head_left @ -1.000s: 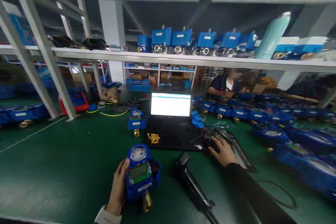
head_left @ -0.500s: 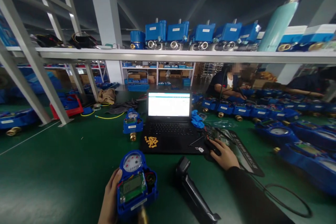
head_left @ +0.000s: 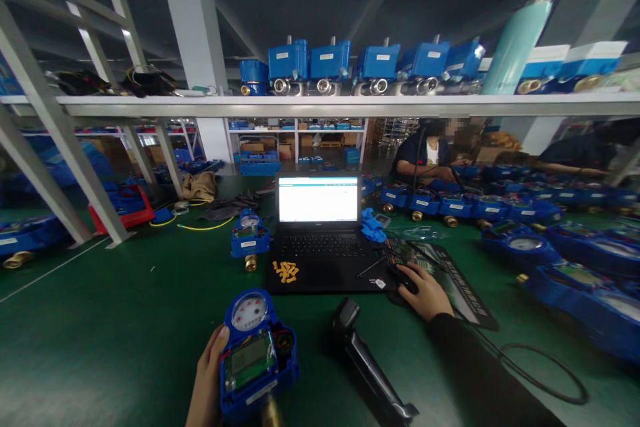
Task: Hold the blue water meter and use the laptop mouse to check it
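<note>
Head view: the left hand (head_left: 209, 373) grips the blue meter (head_left: 256, 363) by its side, left of the black scanner (head_left: 369, 367), lower in view than before; the right hand (head_left: 426, 293) stays closed over the mouse (head_left: 404, 279).

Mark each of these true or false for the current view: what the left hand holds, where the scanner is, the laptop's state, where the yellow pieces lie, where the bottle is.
1. The left hand holds a blue meter. True.
2. The scanner is in the right hand. False: it lies on the table between the hands; the right hand is on the mouse.
3. The laptop is open with its screen lit. True.
4. The yellow pieces lie on the shelf. False: they lie on the laptop, left of its touchpad area.
5. The bottle is on the shelf. True.
</note>
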`<control>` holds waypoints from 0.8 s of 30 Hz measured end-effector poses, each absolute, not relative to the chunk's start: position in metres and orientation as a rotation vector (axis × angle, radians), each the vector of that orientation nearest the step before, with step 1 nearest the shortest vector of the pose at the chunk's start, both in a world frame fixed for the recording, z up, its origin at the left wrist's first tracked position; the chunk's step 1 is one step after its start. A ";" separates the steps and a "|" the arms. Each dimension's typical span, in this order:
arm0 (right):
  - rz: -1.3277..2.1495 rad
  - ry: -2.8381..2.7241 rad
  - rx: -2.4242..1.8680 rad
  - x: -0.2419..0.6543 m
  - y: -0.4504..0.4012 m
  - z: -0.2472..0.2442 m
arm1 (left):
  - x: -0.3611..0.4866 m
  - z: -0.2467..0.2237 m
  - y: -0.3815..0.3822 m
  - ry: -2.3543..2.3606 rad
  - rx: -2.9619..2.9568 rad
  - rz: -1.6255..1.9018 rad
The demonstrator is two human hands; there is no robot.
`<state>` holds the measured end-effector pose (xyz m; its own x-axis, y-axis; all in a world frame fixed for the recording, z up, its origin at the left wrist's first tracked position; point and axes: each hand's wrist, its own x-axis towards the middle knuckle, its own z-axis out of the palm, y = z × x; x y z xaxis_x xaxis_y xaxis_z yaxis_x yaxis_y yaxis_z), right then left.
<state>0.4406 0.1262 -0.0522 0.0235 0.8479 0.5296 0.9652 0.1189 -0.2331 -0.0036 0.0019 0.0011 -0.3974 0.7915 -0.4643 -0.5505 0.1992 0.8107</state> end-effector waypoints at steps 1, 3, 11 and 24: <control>-0.276 -1.851 -1.749 0.441 0.127 -0.053 | -0.003 0.001 0.002 1.315 0.261 1.478; -0.282 -1.852 -1.749 0.441 0.128 -0.053 | -0.002 0.002 0.001 1.308 0.260 1.484; -0.279 -1.853 -1.793 0.439 0.126 -0.051 | 0.001 0.009 0.001 1.308 0.259 1.493; -0.271 -1.853 -1.723 0.441 0.127 -0.055 | -0.001 0.005 0.002 1.304 0.301 1.473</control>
